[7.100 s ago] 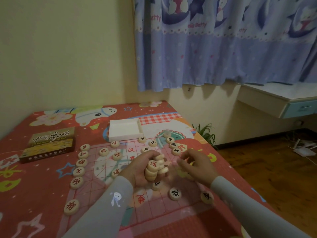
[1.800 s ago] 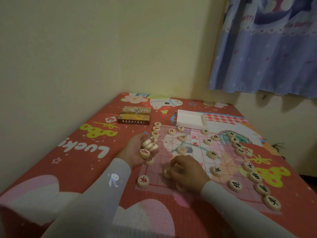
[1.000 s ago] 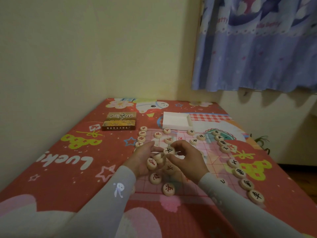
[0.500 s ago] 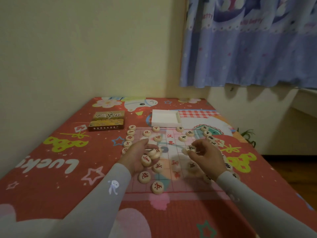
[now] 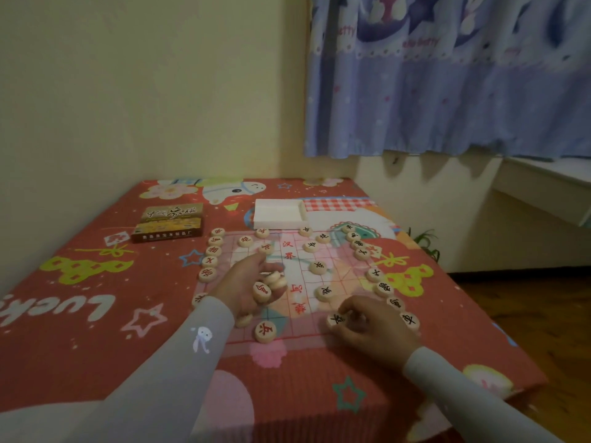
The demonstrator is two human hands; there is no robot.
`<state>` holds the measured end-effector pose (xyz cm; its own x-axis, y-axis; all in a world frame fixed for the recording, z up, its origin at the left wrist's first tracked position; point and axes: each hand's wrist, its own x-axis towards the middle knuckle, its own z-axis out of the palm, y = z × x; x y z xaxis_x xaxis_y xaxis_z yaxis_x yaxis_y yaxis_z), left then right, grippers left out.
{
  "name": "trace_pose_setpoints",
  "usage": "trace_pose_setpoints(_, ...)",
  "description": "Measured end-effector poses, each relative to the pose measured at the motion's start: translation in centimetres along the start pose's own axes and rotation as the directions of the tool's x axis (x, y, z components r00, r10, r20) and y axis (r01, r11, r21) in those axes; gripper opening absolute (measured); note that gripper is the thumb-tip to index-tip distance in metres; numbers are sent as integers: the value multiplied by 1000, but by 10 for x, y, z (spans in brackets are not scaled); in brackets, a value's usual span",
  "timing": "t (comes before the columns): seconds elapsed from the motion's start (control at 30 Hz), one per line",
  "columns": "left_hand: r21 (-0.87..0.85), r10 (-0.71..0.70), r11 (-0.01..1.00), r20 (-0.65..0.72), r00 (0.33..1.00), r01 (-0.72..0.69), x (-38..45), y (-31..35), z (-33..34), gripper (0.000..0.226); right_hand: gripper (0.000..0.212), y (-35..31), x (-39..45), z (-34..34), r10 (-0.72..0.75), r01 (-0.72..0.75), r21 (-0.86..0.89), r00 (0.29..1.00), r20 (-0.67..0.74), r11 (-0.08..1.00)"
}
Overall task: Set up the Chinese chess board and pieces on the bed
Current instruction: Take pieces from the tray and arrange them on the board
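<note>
Bed: covered by a red cartoon sheet, set in a corner
Board: laid flat on it
Left hand: several pieces are cupped
Right hand: one piece is pinched at the near edge
Window: hung with a blue curtain

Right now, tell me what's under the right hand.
The right hand presses one black-marked piece onto the board near its front right corner, its grip shut on it. Whether more pieces lie beneath the palm is hidden.

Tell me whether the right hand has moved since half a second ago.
Yes. The right hand has dropped toward the near edge of the board, now setting a black piece down; earlier it was raised nearer the board's middle.
</note>
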<state>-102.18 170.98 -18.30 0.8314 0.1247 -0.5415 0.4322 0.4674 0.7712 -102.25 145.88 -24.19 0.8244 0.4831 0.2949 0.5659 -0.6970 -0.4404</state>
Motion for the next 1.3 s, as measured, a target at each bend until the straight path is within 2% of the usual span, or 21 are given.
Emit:
trace_pose_setpoints(0.1,-25,10,1000,5,1000,-10,-4,-7,6,42,23,-4,-8,0,-9,15,-92,998,64,996)
trace_pose_setpoints(0.23,15,10,1000,1,1000,-10,-10,-15,9,42,22,-8,-8,-4,12,-11,-66,1000,18,998)
trace_pose_setpoints(0.37,50,34,998,27,999,-35,-21,-19,13,20,19,-31,5,-10,74,-64,123,994,-76,990)
trace_pose_setpoints(0.5,104,85,990,84,993,-94,-26,-25,20,30,21,-61,23,-4,137,-109,370,989,-51,923)
trace_pose_setpoints(0.63,229,126,963,89,988,-143,-28,-22,19,27,27,-72,39,7,146,-135,438,989,9,889)
trace_pose_setpoints(0.8,265,180,944,92,979,-198,-31,-17,7,22,27,-73,48,12,126,-117,498,992,15,859)
trace_pose_setpoints(1.0,193,186,963,29,982,-188,-34,-11,-3,22,23,-67,46,15,75,-7,585,993,-92,811)
trace_pose_setpoints(1.13,176,172,971,-40,984,-162,-27,-10,-14,24,21,-60,44,13,69,18,586,990,-126,810)
trace_pose_setpoints(1.3,140,177,975,-29,984,-171,-27,-7,-10,26,21,-55,46,13,80,16,574,987,-142,819)
